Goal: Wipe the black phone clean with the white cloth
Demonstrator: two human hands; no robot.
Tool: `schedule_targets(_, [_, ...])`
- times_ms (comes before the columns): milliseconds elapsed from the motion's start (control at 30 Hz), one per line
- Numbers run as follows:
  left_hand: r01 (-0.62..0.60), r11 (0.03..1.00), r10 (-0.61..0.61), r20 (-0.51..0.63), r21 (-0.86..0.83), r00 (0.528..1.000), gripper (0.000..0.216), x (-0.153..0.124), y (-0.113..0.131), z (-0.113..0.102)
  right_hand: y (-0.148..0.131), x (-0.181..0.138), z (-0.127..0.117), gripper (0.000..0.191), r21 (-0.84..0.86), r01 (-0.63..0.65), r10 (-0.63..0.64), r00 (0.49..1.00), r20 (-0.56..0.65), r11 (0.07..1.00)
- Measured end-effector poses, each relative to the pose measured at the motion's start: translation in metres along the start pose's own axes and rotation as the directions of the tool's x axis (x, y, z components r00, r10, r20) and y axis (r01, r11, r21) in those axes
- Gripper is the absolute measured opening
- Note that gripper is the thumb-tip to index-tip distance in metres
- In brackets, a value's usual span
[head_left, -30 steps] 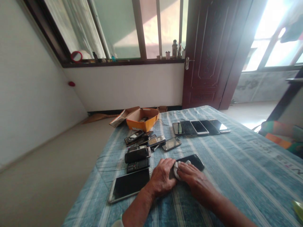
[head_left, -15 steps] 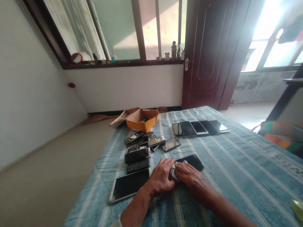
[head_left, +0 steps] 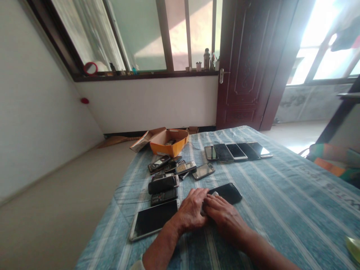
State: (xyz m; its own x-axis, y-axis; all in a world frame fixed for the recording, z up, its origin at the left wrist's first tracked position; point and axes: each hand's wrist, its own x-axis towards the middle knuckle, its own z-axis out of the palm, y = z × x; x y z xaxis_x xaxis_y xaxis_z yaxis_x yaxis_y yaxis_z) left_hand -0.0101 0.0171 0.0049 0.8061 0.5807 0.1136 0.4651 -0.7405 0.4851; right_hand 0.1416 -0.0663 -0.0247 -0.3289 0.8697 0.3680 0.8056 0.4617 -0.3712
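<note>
A black smartphone point(head_left: 231, 193) lies screen up on the striped cloth, its left end covered by my hands. My left hand point(head_left: 194, 209) is closed around that covered end. Pressed onto the screen, my right hand point(head_left: 221, 210) has its fingers bent over a crumpled white wipe point(head_left: 215, 194). Only a little of the wipe shows, and I cannot tell whether it is paper or fabric. Left of my left hand lies a white-framed tablet point(head_left: 156, 219), dark screen up. Just beyond it are a black keypad phone point(head_left: 164, 197) and another dark phone point(head_left: 161, 185).
An open orange box point(head_left: 168, 149) with phones inside stands at the table's far left. In front of it lie a heap of old phones point(head_left: 185, 167) and a grey phone point(head_left: 204, 171). Several smartphones point(head_left: 236, 152) form a row at the far right. A blue striped tablecloth point(head_left: 281, 210) covers the table.
My right hand has slid slightly left along the phone, toward my left hand, and now hides more of the white wipe. The phone and my left hand stay in place.
</note>
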Motion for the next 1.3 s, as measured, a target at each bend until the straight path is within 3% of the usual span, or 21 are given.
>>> schedule_targets(467, [0.003,1.000,-0.003,0.019,-0.023,1.000,0.079,0.001,-0.003,0.002,-0.008,0.008,0.012,0.034,-0.051,-0.116,0.111,0.991,-0.081,0.992])
schedule_targets(967, [0.030,0.998,-0.029,0.005,-0.049,1.000,0.079,0.003,-0.003,0.000,-0.009,0.020,0.014,0.033,0.029,-0.249,0.251,0.961,-0.115,0.968])
schedule_targets(1300, [0.056,0.996,-0.061,-0.066,-0.071,0.996,0.087,0.005,-0.012,0.008,-0.001,0.032,0.018,0.020,-0.028,-0.208,0.199,0.963,-0.181,0.978])
